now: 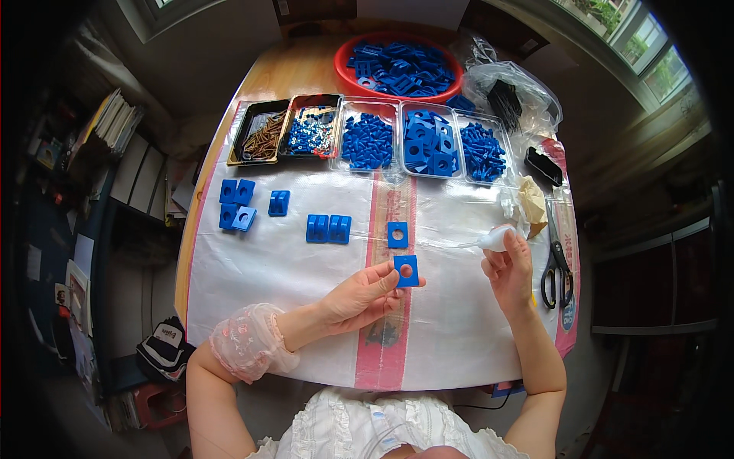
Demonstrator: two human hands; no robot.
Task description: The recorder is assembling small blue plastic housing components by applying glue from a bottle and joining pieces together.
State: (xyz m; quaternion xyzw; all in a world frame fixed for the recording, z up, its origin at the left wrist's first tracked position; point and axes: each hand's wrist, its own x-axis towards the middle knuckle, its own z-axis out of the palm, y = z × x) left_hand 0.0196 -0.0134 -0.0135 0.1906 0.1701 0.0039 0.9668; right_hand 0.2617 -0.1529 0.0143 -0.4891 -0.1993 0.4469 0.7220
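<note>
Wooden desk, white pink-striped sheet on top. My L hand pinches a blue square plastic plate w/ round hole, nearer me than a loose blue square plate. My R hand grips a white plastic squeeze bottle, aimed L. Risks: too hard a squeeze could drip contents on the sheet; lax pinch could drop my held plate.

Lettering on bag; characters on cloth (blurred).

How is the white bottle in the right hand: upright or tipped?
Tipped. The white bottle lies roughly sideways in the right hand, its narrow nozzle pointing left.
</note>
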